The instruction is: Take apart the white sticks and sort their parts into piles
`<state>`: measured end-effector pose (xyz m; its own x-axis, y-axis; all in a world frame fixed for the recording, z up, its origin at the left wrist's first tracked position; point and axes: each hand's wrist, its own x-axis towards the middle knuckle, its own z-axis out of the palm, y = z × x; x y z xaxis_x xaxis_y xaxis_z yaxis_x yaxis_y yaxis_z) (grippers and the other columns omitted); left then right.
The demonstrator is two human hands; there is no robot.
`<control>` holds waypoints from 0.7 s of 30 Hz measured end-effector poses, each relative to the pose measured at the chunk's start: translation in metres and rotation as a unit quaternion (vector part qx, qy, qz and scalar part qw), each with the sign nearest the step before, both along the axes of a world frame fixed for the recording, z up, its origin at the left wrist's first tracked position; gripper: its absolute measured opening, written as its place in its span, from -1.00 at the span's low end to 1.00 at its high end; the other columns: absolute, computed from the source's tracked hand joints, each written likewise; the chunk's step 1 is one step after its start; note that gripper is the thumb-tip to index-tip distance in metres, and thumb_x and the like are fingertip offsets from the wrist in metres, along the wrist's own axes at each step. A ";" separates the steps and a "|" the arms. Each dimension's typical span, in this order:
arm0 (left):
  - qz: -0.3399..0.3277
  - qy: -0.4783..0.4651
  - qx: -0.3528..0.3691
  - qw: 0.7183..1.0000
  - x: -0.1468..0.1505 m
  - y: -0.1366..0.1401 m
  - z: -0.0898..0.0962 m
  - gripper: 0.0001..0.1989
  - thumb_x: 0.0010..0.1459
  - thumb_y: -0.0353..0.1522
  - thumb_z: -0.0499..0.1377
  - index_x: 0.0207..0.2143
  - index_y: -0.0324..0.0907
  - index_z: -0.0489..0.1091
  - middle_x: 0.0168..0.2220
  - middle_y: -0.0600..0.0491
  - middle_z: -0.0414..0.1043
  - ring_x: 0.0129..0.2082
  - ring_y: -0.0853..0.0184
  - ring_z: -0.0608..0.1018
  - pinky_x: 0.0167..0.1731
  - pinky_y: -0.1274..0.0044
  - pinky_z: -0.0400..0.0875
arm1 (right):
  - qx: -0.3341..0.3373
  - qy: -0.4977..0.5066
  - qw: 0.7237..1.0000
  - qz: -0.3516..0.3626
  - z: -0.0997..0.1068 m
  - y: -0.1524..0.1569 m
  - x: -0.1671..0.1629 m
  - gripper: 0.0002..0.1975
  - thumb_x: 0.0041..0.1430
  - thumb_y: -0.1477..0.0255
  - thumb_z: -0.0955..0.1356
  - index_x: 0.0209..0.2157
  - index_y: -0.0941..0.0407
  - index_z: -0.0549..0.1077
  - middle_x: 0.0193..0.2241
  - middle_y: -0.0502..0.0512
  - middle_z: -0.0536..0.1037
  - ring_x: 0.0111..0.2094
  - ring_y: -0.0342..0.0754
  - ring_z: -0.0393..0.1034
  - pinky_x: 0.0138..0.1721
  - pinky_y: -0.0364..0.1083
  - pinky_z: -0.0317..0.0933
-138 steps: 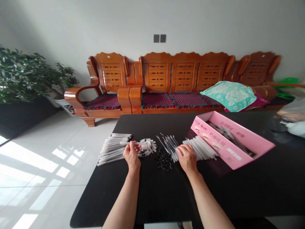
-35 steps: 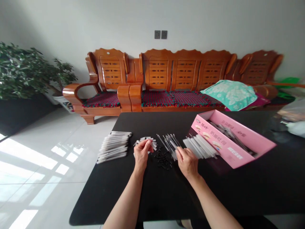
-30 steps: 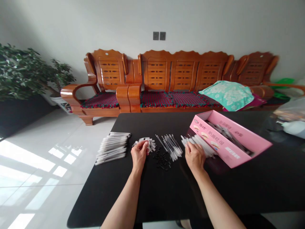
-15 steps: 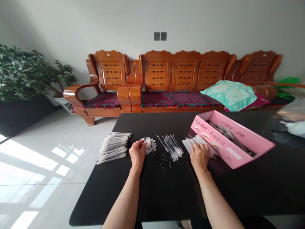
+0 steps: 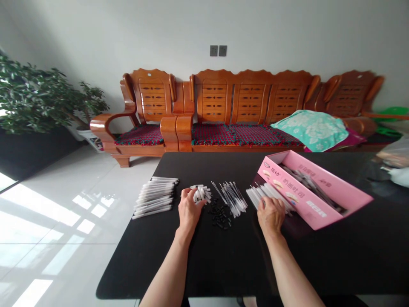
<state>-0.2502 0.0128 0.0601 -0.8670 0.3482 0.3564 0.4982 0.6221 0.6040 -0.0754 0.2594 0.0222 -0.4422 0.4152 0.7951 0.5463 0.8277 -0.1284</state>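
Observation:
My left hand [image 5: 189,209] reaches over a small pile of white pen caps [image 5: 202,194], thumb and forefinger apart at its near side. My right hand [image 5: 271,213] rests with curled fingers at the near end of a row of translucent white pen barrels [image 5: 262,192]; its fingertips are hidden, so what they grip does not show. Between my hands lie thin pen refills [image 5: 232,198] with dark ink. Small black plugs [image 5: 221,215] are scattered just nearer to me. Left of my left hand, capped white pens [image 5: 156,196] lie in a stack.
A pink open box [image 5: 306,198] with more pen parts inside stands right of the barrels on the black table [image 5: 223,264]. A plastic bag [image 5: 396,160] sits at the table's far right. Behind the table is a wooden sofa [image 5: 249,100].
My left hand has opened, its thumb now apart from the forefinger around the white caps. My right hand stays at the barrels. The whole view has shifted slightly.

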 end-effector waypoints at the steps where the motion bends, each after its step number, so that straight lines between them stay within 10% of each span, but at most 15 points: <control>1: 0.002 0.001 -0.025 1.000 0.002 -0.001 0.002 -0.53 -0.01 -0.30 0.36 0.00 -0.05 0.44 0.02 0.00 0.34 -0.17 0.27 0.54 -0.22 0.51 0.42 | 0.001 0.000 1.000 -0.002 0.000 0.000 0.000 -0.82 0.18 0.47 0.25 -0.48 0.11 0.40 -0.55 0.10 0.38 -0.43 0.01 0.19 -0.23 -0.03 0.09; 21: -0.004 -0.013 -0.055 0.998 -0.010 -0.002 -0.007 -0.50 0.04 -0.33 0.33 0.07 -0.02 0.41 0.05 0.00 0.32 -0.12 0.25 0.52 -0.19 0.50 0.40 | -0.002 -0.013 1.000 -0.002 -0.009 0.005 0.000 -0.79 0.19 0.44 0.25 -0.51 0.10 0.41 -0.57 0.11 0.40 -0.45 0.01 0.20 -0.27 -0.03 0.06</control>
